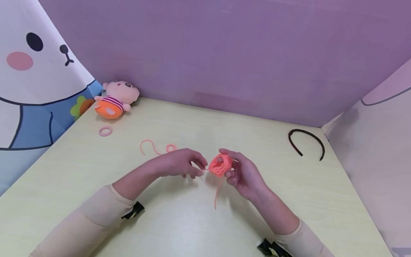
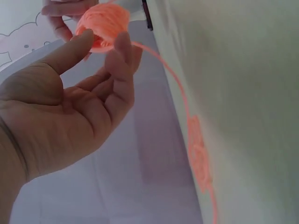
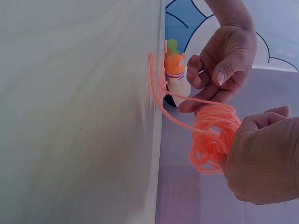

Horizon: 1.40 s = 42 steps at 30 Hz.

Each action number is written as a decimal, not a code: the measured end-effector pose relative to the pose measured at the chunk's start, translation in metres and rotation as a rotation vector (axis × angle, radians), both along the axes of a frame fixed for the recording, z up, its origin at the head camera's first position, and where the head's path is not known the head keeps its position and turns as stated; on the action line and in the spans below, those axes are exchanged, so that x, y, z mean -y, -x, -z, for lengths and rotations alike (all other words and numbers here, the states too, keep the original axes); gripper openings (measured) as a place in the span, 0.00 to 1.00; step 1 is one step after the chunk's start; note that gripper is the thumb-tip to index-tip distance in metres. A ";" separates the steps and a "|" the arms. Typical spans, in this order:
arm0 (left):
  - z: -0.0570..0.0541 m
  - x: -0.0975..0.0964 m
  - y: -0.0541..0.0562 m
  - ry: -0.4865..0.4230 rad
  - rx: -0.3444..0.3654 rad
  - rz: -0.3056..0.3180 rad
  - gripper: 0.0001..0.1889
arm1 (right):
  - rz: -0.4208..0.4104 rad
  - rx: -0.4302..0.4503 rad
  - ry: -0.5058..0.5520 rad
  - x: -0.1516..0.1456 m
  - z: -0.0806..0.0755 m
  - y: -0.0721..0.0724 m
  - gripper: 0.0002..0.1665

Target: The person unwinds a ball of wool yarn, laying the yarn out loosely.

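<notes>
My right hand point(image 1: 245, 176) grips a small wound bundle of coral-orange yarn point(image 1: 221, 165) above the table, fingers curled about its right side. A loose yarn tail hangs below the bundle. My left hand point(image 1: 178, 163) is just left of it, fingers loosely bent. In the left wrist view the left thumb point(image 2: 77, 49) stands apart from the fingertips, with the bundle beyond them. A taut strand point(image 3: 194, 98) crosses by the left fingers to the bundle in the right wrist view. More loose yarn point(image 1: 151, 143) lies on the table behind the left hand, with a small coil.
A pink plush toy point(image 1: 117, 98) in striped top and orange bottoms lies at the back left corner. In front of it is a pink ring point(image 1: 105, 131). A dark curved band point(image 1: 308, 132) lies at the back right. Purple and printed panels point(image 1: 224, 64) border the table point(image 1: 179, 221).
</notes>
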<state>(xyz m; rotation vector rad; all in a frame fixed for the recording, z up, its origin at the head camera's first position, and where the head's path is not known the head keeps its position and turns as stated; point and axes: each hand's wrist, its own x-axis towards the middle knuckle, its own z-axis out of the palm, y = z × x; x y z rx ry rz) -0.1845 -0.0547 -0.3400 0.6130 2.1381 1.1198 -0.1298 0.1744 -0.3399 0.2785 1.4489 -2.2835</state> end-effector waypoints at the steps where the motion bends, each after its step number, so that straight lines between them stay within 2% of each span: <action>1: 0.001 -0.001 -0.001 0.002 0.012 0.001 0.15 | -0.001 -0.001 0.001 0.000 0.000 0.000 0.24; 4: 0.003 -0.003 -0.001 0.015 0.008 0.004 0.09 | -0.003 -0.006 0.004 0.000 0.000 0.000 0.24; 8: 0.003 -0.002 0.001 0.026 -0.039 0.002 0.02 | -0.004 -0.007 0.004 -0.001 0.000 -0.001 0.24; 16: 0.002 0.015 0.017 0.052 -0.131 -0.059 0.02 | 0.003 -0.003 0.007 -0.001 0.000 -0.001 0.24; 21: 0.001 0.025 0.026 0.038 -0.146 -0.100 0.02 | 0.004 -0.005 0.013 -0.001 0.000 -0.001 0.24; 28: -0.005 0.035 0.032 0.023 -0.167 -0.192 0.04 | 0.000 -0.009 0.009 -0.001 0.000 0.000 0.24; 31: -0.007 0.039 0.034 0.001 -0.197 -0.234 0.06 | -0.009 -0.016 0.007 -0.001 0.001 0.000 0.25; 42: -0.017 0.047 0.039 -0.147 -0.261 -0.401 0.07 | -0.011 -0.023 -0.006 0.000 0.001 0.000 0.25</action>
